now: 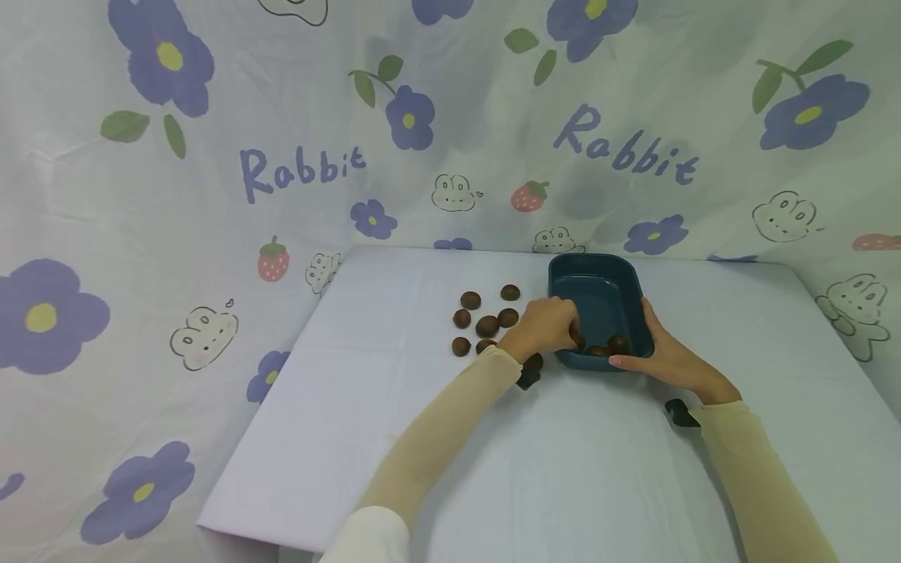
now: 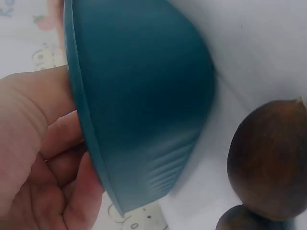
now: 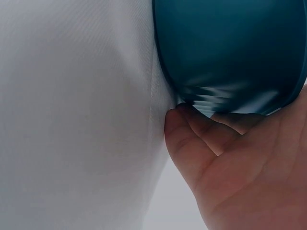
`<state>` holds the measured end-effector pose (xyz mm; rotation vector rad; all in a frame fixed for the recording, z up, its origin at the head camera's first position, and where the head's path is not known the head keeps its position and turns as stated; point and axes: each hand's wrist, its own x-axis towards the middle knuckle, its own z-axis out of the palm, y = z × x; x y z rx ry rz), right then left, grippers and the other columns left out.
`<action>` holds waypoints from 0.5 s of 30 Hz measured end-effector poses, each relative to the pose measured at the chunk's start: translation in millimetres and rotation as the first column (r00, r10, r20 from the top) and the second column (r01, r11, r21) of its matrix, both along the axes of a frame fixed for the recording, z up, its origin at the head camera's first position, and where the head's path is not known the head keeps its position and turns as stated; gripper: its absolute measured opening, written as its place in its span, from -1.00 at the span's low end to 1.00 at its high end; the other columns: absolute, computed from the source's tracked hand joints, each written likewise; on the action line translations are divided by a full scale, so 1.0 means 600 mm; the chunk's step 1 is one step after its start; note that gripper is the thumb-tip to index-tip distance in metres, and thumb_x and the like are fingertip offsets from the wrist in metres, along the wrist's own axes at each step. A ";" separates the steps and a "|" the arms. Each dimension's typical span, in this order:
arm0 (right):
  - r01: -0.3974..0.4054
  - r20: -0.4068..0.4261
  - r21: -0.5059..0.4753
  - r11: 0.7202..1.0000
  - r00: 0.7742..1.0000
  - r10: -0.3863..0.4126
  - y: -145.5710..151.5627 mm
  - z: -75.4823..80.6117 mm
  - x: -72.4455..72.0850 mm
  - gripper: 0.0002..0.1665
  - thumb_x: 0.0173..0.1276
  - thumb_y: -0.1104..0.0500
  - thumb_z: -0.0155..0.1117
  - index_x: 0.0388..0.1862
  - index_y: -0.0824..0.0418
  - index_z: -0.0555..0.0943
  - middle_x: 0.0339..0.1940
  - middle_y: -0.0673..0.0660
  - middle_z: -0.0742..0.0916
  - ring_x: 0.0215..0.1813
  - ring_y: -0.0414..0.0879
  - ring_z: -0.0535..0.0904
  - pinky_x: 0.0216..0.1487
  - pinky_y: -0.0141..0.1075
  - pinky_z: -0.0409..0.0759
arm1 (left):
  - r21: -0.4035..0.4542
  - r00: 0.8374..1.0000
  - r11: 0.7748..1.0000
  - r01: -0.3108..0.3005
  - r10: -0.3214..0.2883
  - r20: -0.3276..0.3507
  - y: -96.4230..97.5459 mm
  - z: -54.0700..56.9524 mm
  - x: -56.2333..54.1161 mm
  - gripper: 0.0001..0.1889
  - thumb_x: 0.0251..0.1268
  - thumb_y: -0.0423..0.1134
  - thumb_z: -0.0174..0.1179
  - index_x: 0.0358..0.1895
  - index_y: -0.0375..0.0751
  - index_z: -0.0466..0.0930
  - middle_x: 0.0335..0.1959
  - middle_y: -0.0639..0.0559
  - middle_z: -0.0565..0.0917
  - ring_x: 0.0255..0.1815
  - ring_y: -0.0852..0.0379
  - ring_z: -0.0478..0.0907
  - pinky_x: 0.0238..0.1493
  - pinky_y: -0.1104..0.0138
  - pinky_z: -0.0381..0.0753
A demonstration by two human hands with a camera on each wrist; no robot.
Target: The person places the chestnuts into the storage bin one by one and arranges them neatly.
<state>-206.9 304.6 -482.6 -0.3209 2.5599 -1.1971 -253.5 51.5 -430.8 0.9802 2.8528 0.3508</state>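
My left hand [image 1: 552, 324] reaches over the near left rim of a dark teal plastic box [image 1: 598, 299]. Its curled fingers are inside the wall, and a brown chestnut [image 1: 578, 339] shows partly at the fingertips. In the left wrist view, the box wall [image 2: 139, 96] hides the tips of those fingers. Two more chestnuts [image 1: 618, 345] lie at the near end of the box. My right hand [image 1: 669, 356] grips the near right corner, thumb at the front rim and fingers along the side. In the right wrist view, its fingers [image 3: 201, 124] touch the box's outer wall.
Several loose chestnuts [image 1: 487, 326] lie on the white tablecloth [image 1: 366, 367] left of the box, some partly behind the left forearm. A small black device [image 1: 681, 413] sits at the right wrist. A printed curtain [image 1: 450, 141] stands behind the table.
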 end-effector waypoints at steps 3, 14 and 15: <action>0.002 0.001 0.000 1.000 1.000 -0.002 0.002 0.000 0.000 0.56 0.33 -0.19 0.45 0.59 -0.20 -0.73 0.71 0.08 -0.45 0.71 0.45 -0.39 0.44 0.62 -0.10 | -0.027 1.000 1.000 0.003 -0.003 -0.011 0.007 -0.004 -0.002 -0.90 0.18 -0.04 0.52 -0.34 0.10 0.81 -0.40 0.28 0.78 -0.38 0.29 0.64 -0.34 0.36 0.61; -0.003 0.008 0.006 1.000 1.000 0.003 0.004 0.000 0.000 0.55 0.35 -0.20 0.43 0.58 -0.21 -0.74 0.71 0.08 -0.46 0.71 0.45 -0.40 0.44 0.62 -0.10 | 0.021 0.987 0.999 -0.025 0.021 0.161 0.015 -0.016 -0.008 -0.85 0.20 -0.07 0.53 -0.22 0.04 0.80 -0.35 0.25 0.76 -0.36 0.32 0.62 -0.32 0.45 0.59; -0.003 0.007 0.007 1.000 1.000 0.003 0.005 0.000 0.000 0.55 0.35 -0.20 0.42 0.58 -0.20 -0.74 0.71 0.09 -0.46 0.71 0.45 -0.40 0.43 0.62 -0.10 | 0.026 0.986 0.999 -0.023 0.019 0.166 0.015 -0.017 -0.008 -0.83 0.20 -0.06 0.53 -0.21 0.03 0.80 -0.35 0.24 0.76 -0.36 0.33 0.62 -0.32 0.45 0.59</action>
